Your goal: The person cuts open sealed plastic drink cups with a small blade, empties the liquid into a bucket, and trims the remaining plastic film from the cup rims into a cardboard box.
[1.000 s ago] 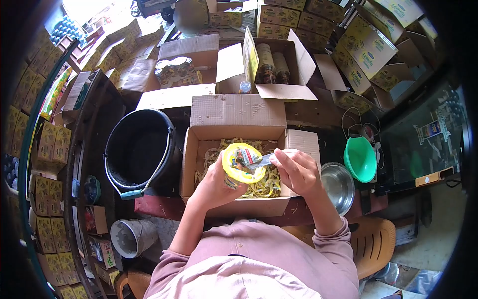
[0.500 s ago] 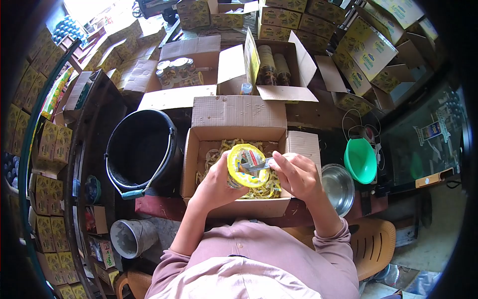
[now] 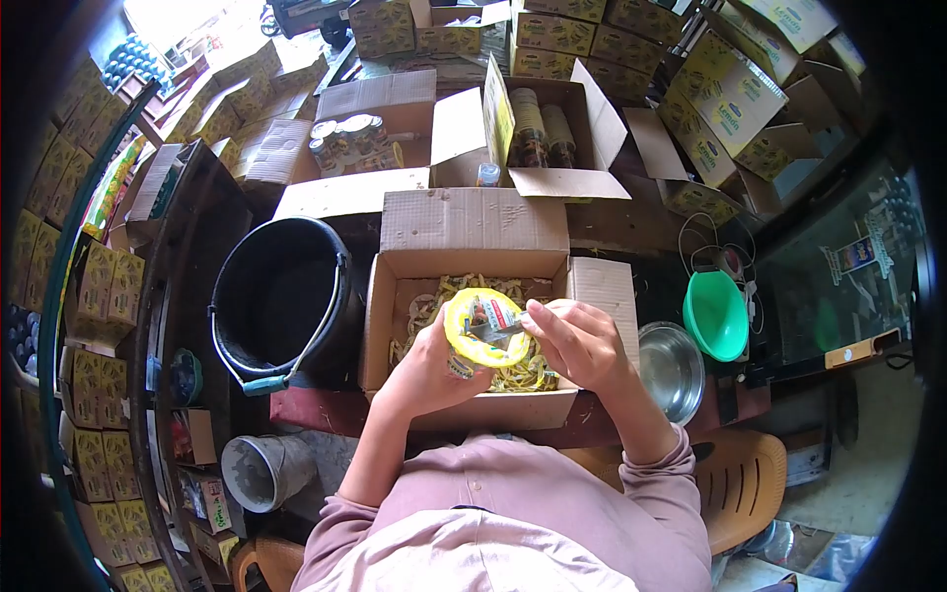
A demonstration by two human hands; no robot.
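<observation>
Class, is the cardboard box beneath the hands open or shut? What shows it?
Open: the box has its far flap and right flap folded outward, with yellowish strips visible inside.

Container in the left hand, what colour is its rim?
The rim is yellow, in the head view.

Cup point(image 3: 475, 355): yellow rim, red-and-white print inside. Scraps point(image 3: 534, 376): yellow-green. Carton point(image 3: 473, 264): plain brown. Bucket point(image 3: 271, 266): black; grip point(image 3: 264, 386), teal. Bowl point(image 3: 714, 318): bright green. Basin point(image 3: 671, 373): silver. Shirt point(image 3: 562, 488): mauve, to my eye. Chair point(image 3: 756, 490): orange-tan. Stacked boxes point(image 3: 89, 454): yellow, print repeating box to box.
</observation>
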